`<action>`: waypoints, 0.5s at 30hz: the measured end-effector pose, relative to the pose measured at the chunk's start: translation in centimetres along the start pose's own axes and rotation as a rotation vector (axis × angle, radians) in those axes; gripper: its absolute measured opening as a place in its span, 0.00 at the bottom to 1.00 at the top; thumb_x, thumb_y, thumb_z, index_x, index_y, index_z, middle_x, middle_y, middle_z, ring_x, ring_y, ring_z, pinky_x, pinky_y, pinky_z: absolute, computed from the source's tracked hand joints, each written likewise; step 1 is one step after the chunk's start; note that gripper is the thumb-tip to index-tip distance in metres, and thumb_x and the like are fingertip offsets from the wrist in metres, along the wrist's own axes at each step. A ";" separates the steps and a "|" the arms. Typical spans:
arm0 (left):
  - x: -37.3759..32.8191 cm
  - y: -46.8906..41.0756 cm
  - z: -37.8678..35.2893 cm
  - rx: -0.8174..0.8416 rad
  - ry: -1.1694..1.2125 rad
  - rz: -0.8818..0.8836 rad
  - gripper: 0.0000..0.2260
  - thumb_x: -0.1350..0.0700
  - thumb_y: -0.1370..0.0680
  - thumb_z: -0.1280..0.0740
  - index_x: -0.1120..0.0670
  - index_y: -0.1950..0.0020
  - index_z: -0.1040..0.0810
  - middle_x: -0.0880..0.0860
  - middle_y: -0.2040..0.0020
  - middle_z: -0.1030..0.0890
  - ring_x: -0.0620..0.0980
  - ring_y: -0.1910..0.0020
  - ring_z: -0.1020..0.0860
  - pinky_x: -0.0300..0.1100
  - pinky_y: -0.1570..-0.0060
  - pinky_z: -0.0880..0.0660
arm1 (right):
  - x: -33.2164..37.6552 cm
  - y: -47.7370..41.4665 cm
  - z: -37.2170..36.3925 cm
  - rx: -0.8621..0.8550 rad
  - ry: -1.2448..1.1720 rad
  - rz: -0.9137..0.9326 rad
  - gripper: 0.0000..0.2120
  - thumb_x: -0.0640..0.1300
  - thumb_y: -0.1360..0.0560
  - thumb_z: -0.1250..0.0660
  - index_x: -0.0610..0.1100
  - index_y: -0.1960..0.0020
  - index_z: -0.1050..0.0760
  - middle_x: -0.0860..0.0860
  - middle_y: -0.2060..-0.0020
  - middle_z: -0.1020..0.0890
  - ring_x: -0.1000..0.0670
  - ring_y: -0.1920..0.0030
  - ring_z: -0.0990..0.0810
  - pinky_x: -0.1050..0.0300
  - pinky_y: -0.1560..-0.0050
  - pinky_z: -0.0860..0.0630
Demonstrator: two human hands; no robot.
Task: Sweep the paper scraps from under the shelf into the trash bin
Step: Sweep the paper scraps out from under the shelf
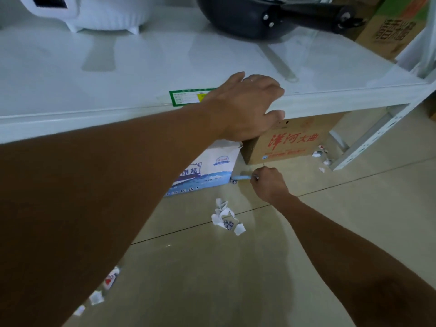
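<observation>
My left hand (247, 107) grips the front edge of the white shelf (118, 74), fingers on top and thumb under the lip. My right hand (269, 184) is low at the floor, shut on a thin light-blue handle (240, 177) that points into the gap between two boxes under the shelf. Its far end is hidden. A small heap of white paper scraps (225, 217) lies on the tiled floor in front of the shelf. More scraps (320, 156) lie by the shelf's right leg, and others (101, 291) near my left forearm. No trash bin is in view.
Under the shelf stand a blue-and-white box (207, 171) and a brown cardboard box with red characters (290, 140). On the shelf sit a white appliance (94, 13) and a black pan (259, 15). A white shelf leg (368, 140) slants at right.
</observation>
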State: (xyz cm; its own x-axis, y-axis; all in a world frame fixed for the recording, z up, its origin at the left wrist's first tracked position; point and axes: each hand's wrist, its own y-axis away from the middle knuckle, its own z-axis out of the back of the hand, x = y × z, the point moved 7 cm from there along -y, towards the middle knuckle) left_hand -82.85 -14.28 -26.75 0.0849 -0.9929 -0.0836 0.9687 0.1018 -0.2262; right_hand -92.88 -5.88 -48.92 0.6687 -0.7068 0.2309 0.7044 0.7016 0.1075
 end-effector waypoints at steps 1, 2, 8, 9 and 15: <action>0.0 0.0 0.1 -0.011 0.005 0.001 0.26 0.41 0.20 0.49 0.50 0.24 0.37 0.48 0.23 0.36 0.48 0.23 0.41 0.51 0.23 0.51 | 0.0 0.1 -0.2 0.022 0.010 0.022 0.15 0.49 0.24 0.41 0.42 0.60 0.21 0.41 0.64 0.19 0.40 0.62 0.21 0.56 0.63 0.32; -0.1 0.1 0.1 -0.020 0.005 0.000 0.26 0.41 0.20 0.49 0.51 0.25 0.36 0.48 0.24 0.35 0.48 0.24 0.40 0.51 0.24 0.50 | -0.2 0.6 0.1 0.015 -0.014 0.045 0.15 0.51 0.27 0.41 0.44 0.65 0.24 0.42 0.67 0.22 0.39 0.63 0.22 0.56 0.64 0.32; -0.5 0.1 0.3 -0.014 -0.032 0.011 0.27 0.42 0.20 0.49 0.52 0.25 0.36 0.50 0.24 0.34 0.50 0.24 0.40 0.52 0.25 0.47 | -2.5 2.7 0.5 -0.118 -0.048 0.105 0.14 0.49 0.26 0.40 0.43 0.57 0.19 0.43 0.61 0.15 0.40 0.61 0.18 0.51 0.61 0.21; -0.6 0.1 0.3 -0.005 -0.047 0.014 0.26 0.42 0.20 0.49 0.52 0.24 0.37 0.50 0.23 0.35 0.49 0.23 0.40 0.52 0.24 0.47 | -2.3 3.1 -0.5 -0.084 -0.027 0.138 0.14 0.50 0.25 0.40 0.43 0.54 0.18 0.43 0.59 0.15 0.40 0.59 0.17 0.51 0.59 0.21; -1.0 0.2 0.6 0.018 -0.049 0.028 0.25 0.45 0.19 0.48 0.53 0.24 0.35 0.52 0.24 0.33 0.50 0.23 0.39 0.53 0.25 0.44 | 1.1 10.0 -2.7 -0.046 -0.126 0.401 0.13 0.49 0.28 0.39 0.43 0.63 0.22 0.43 0.66 0.17 0.40 0.64 0.18 0.51 0.65 0.26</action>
State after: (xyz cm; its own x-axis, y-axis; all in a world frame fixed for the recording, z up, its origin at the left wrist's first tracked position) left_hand -82.56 -13.32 -26.13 0.1232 -0.9915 -0.0425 0.9699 0.1293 -0.2064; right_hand -84.44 0.09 -50.20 0.8599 -0.3597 0.3623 0.4059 0.9121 -0.0580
